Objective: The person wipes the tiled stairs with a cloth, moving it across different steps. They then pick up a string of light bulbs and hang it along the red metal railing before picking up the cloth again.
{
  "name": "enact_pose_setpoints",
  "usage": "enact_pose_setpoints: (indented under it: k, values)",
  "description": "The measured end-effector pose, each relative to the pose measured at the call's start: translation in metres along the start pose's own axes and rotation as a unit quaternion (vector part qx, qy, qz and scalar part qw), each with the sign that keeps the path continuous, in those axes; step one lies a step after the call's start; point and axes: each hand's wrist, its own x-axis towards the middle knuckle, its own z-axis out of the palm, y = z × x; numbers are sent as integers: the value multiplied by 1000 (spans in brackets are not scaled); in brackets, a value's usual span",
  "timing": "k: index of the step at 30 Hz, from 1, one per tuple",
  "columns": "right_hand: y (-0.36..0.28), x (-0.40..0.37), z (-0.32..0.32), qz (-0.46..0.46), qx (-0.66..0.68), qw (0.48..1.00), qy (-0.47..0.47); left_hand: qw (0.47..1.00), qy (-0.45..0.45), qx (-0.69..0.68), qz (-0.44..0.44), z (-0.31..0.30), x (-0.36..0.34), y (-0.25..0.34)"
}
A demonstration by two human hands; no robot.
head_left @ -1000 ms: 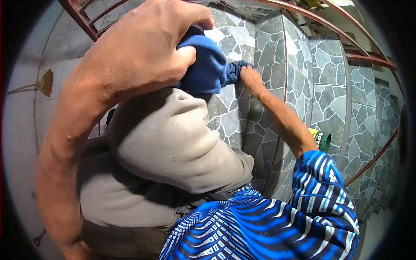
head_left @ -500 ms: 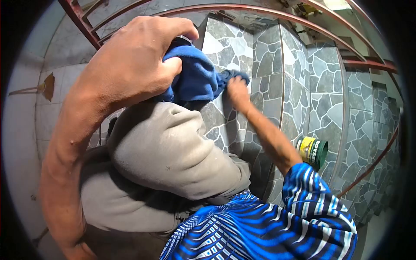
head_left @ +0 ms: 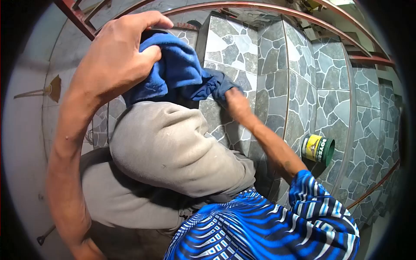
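Note:
A bright blue cloth (head_left: 177, 60) hangs just beyond my bent grey-clad knee (head_left: 158, 134). My left hand (head_left: 119, 54) curls around its upper left part, with the thumb in front and the fingers over the top edge. From the lower right of the cloth, a bunched darker blue end (head_left: 210, 86) stretches toward my right hand (head_left: 237, 104). My right hand is closed on that end, low over the stone-pattern tiles (head_left: 229, 43). Some of its fingers are hidden and slightly blurred.
Tiled steps (head_left: 299, 95) run along the right side. A green and yellow paint bucket (head_left: 317, 148) lies tilted on a step. A reddish metal railing (head_left: 260, 8) crosses the top. At the left, a broom or dustpan-like tool (head_left: 53, 89) lies on the pale floor.
My left hand has shifted left with the blue cloth. My right hand has drawn slightly left and down, and the darker cloth end shows more. The view has shifted a little.

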Motion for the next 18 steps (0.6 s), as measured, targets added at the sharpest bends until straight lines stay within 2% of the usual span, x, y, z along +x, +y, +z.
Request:
enact_pose_setpoints:
  k: [1,2,3,5,7,8,9,11,13,14,15,18]
  values:
    - [35,4,8,14,17,1000,15,1000,1,2,0,1,0,0]
    - [64,13,8,70,7,997,-28,1000,-12,13,-15,4,-1,3]
    - [79,25,-6,95,-19,994,-51,1000,-6,17,10,9,-3,-1]
    - [94,35,8,117,-27,992,-36,998,17,22,58,19,-3,-8]
    - [60,9,23,88,-19,996,1,998,13,14,61,18,-1,0]
    - [34,-5,14,16,-11,1000,-4,998,19,16,55,13,-1,1]
    - [6,-16,-1,-9,10,998,-66,998,20,12,62,11,-3,0]
    - [14,-19,4,-25,51,998,-18,996,16,0,83,10,-1,-2]
    - [59,4,7,7,19,1000,24,999,2,-10,49,11,-4,0]
    - [79,21,6,78,-4,997,-12,999,-1,-5,48,16,-6,-1]
    - [85,31,6,106,-34,994,-10,999,0,1,46,18,-7,-2]
    - [50,13,31,40,-35,998,26,998,14,16,55,14,-7,-4]
